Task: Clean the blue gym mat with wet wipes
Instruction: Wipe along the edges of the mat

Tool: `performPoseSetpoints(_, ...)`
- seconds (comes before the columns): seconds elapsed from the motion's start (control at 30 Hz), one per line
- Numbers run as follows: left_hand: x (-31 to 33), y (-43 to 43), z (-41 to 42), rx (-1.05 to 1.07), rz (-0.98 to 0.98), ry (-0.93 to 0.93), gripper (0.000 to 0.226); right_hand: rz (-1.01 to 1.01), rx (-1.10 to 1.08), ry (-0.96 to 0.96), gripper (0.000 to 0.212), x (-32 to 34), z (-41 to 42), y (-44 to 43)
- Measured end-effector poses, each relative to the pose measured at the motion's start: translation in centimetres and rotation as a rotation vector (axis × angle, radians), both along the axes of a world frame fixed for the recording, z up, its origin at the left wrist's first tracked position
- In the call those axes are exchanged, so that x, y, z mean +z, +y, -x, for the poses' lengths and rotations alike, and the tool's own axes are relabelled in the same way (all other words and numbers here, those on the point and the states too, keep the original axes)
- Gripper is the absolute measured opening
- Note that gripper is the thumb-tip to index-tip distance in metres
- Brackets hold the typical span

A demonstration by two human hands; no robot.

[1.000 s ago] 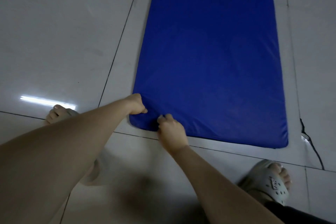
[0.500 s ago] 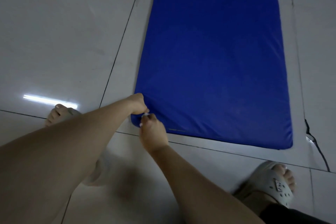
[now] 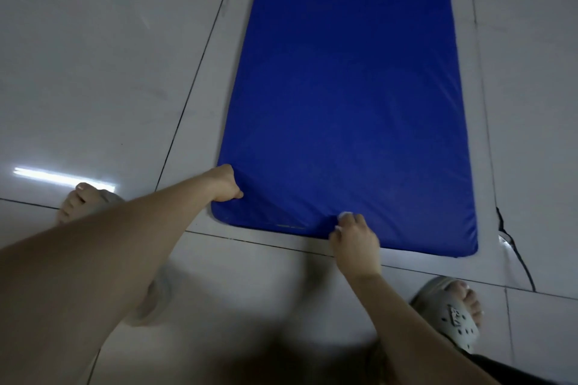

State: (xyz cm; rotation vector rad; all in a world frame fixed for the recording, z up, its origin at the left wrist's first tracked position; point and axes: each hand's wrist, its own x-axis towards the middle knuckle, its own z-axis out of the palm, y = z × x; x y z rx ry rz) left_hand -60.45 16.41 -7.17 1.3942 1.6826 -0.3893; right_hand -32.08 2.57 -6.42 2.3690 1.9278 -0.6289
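The blue gym mat (image 3: pixel 347 97) lies flat on the tiled floor and runs away from me. My left hand (image 3: pixel 225 184) grips its near left corner, fingers curled on the fabric, which puckers there. My right hand (image 3: pixel 355 236) is at the mat's near edge, a little right of its middle, curled around a small white wet wipe (image 3: pixel 345 215) that peeks out between the fingers. The wipe touches the mat's front edge. Most of the wipe is hidden inside the hand.
Pale glossy floor tiles (image 3: pixel 103 72) surround the mat. My feet in grey slippers stand at the left (image 3: pixel 84 200) and at the lower right (image 3: pixel 453 319). A thin dark cable (image 3: pixel 516 256) runs along the floor past the mat's near right corner.
My right hand with the wipe slid left to the near corner, then back right along the mat's front edge. My left hand kept its grip on the corner.
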Motion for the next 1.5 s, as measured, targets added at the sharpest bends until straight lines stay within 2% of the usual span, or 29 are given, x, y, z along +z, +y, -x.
performPoseSetpoints(0.2,-0.1,0.4,-0.1,-0.025,0.001,0.050,0.041,-0.009,0.249,0.217,0.010,-0.9,13.5,1.9)
performPoseSetpoints(0.33,-0.3,0.6,-0.1,-0.038,0.011,0.045,0.032,-0.029,0.332,0.131,0.034,-1.0,10.2,2.5)
performPoseSetpoints(0.47,-0.1,0.4,0.1,-0.043,0.009,0.022,0.026,0.014,0.104,-0.010,0.039,-0.9,0.7,1.3)
performPoseSetpoints(0.57,0.2,0.1,0.0,-0.037,-0.001,0.017,0.026,0.009,-0.027,-0.049,0.032,-0.5,-4.4,-0.7)
performPoseSetpoints(0.7,0.1,0.1,-0.1,-0.028,0.007,0.013,0.035,-0.040,-0.140,0.054,0.026,-0.7,-1.8,-0.6)
performPoseSetpoints(0.83,0.0,0.2,0.0,-0.040,0.011,0.036,0.035,-0.042,0.018,0.183,0.036,-1.8,6.8,0.4)
performPoseSetpoints(0.93,0.1,0.4,-0.1,-0.060,0.011,0.047,0.034,-0.055,0.062,0.240,0.037,-1.8,9.8,0.9)
performPoseSetpoints(1.0,0.0,0.6,-0.3,-0.056,0.016,0.038,0.028,-0.057,0.128,0.214,0.039,-1.6,8.4,1.1)
performPoseSetpoints(1.07,0.0,0.5,-0.3,-0.044,0.018,0.033,0.024,-0.047,0.106,0.170,0.038,-1.3,5.0,0.8)
performPoseSetpoints(1.2,0.4,0.0,-0.5,-0.044,0.006,0.031,0.024,-0.053,-0.105,0.009,0.016,-0.5,-3.8,-1.1)
performPoseSetpoints(1.3,1.2,-0.5,-0.8,-0.067,-0.035,0.068,0.011,-0.067,-0.247,-0.046,0.008,0.2,-7.5,-2.4)
performPoseSetpoints(1.4,2.6,-1.4,-1.8,-0.159,-0.095,0.191,0.013,-0.102,-0.256,0.019,0.009,0.0,-7.3,-2.7)
performPoseSetpoints(1.5,3.7,-3.5,-4.3,-0.375,-0.328,0.345,0.028,-0.125,-0.400,0.199,0.014,-0.3,-5.9,-2.5)
